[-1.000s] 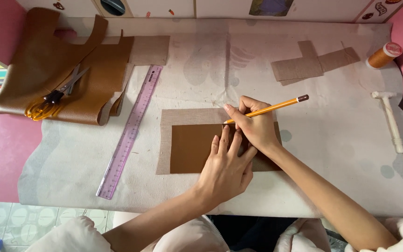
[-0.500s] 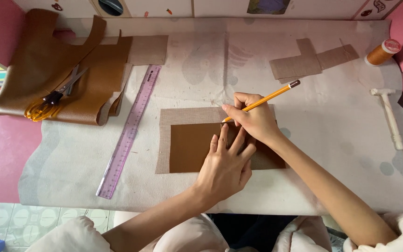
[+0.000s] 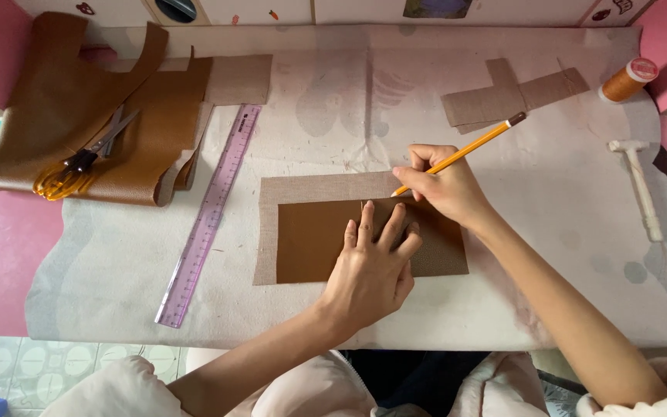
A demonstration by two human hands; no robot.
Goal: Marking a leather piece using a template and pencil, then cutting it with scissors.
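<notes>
Pencil (image 3: 463, 149) over brown card (image 3: 310, 239)

brown card piece (image 3: 310, 243) lies flat on bigger tan cloth piece (image 3: 318, 188), mid table. tan cloth sticks out at top and left of brown piece. yellow pencil (image 3: 468, 149) tilted, dark end up to right, tip down at brown piece's top edge.

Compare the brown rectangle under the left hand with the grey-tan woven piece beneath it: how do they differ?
The brown rectangle is darker, smoother and smaller; the woven piece is paler, textured and larger, showing past it along the top and left. The brown rectangle lies on top, pressed flat by the left hand, while the right hand puts a yellow pencil to its upper edge. Both lie flat and are rectangular.
</notes>
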